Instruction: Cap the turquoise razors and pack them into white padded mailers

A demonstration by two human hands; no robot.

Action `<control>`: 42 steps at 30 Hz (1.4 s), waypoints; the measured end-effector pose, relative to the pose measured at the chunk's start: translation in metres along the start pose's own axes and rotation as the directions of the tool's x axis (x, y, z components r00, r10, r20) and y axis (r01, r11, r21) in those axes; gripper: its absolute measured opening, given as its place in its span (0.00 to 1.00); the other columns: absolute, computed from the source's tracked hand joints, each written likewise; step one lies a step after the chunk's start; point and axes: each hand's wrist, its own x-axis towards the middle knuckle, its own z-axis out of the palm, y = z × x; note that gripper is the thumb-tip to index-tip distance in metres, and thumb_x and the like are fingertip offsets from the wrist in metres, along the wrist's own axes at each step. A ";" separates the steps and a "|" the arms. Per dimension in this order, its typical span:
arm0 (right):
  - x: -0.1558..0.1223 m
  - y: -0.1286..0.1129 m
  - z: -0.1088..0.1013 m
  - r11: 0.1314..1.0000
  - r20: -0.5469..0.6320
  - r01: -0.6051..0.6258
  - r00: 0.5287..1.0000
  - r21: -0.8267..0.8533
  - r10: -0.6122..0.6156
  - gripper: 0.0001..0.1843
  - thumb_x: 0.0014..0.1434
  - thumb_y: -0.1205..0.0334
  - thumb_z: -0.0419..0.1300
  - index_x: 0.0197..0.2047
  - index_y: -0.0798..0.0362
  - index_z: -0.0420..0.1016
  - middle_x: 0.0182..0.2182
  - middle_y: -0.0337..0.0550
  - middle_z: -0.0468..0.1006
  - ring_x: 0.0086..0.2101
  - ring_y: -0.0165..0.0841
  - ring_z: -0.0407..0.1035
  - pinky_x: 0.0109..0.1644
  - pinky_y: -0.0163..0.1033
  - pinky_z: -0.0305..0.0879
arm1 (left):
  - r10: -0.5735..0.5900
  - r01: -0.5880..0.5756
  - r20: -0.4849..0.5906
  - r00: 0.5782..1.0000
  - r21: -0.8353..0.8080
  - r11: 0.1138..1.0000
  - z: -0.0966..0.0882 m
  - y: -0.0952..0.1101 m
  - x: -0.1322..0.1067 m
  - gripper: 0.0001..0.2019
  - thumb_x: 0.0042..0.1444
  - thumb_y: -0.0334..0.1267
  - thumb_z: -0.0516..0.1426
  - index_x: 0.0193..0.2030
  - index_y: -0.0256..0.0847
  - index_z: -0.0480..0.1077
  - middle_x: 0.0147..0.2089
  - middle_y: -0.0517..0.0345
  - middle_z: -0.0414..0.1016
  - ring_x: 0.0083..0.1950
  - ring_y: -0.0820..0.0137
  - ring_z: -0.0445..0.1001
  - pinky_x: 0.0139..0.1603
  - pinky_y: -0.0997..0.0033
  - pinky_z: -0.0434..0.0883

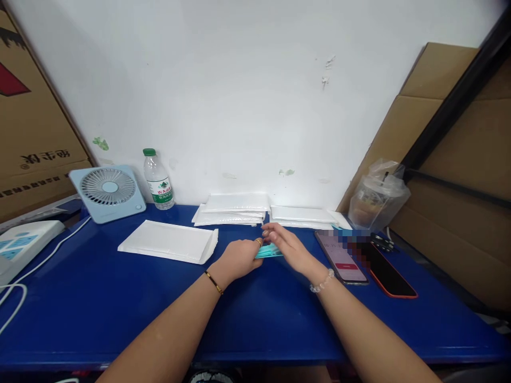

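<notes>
A small, thin teal packet (268,251) lies on the blue tabletop (120,308) between both hands. It looks light, flat and pliable, best pinched at an edge. The left hand (238,259) curls onto its left end; the right hand (288,247) rests over it, fingers loosely extended. White padded envelopes (233,208) sit behind.

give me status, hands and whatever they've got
Left hand and right hand both on small teal item, over blue table. White packets behind, phones right. Nothing blocking.
</notes>
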 end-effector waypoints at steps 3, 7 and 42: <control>-0.003 -0.007 0.006 0.918 0.117 0.108 0.991 -0.380 -0.069 0.25 0.52 0.55 0.60 0.53 0.51 0.62 0.48 0.49 0.69 0.49 0.41 0.64 0.50 0.43 0.59 | -0.036 0.036 -0.003 0.999 0.024 0.999 -0.004 0.006 -0.002 0.12 0.55 0.40 0.51 0.46 0.40 0.62 0.37 0.51 0.75 0.38 0.57 0.75 0.35 0.65 0.69; -0.005 -0.008 0.013 0.691 0.225 0.096 0.969 -0.716 0.099 0.12 0.54 0.65 0.56 0.43 0.52 0.67 0.36 0.46 0.75 0.36 0.39 0.70 0.38 0.40 0.60 | -0.040 0.040 0.045 0.998 0.009 0.999 -0.018 0.011 -0.009 0.14 0.53 0.35 0.52 0.47 0.41 0.63 0.36 0.53 0.76 0.38 0.60 0.75 0.37 0.66 0.69; 0.003 0.005 -0.011 0.492 0.147 0.078 0.984 -0.867 0.104 0.06 0.57 0.68 0.54 0.39 0.50 0.67 0.36 0.43 0.75 0.36 0.36 0.71 0.32 0.34 0.56 | 0.030 -0.045 -0.041 0.999 -0.462 0.886 -0.038 -0.067 -0.024 0.28 0.41 0.38 0.59 0.53 0.42 0.63 0.49 0.55 0.69 0.47 0.63 0.70 0.47 0.69 0.67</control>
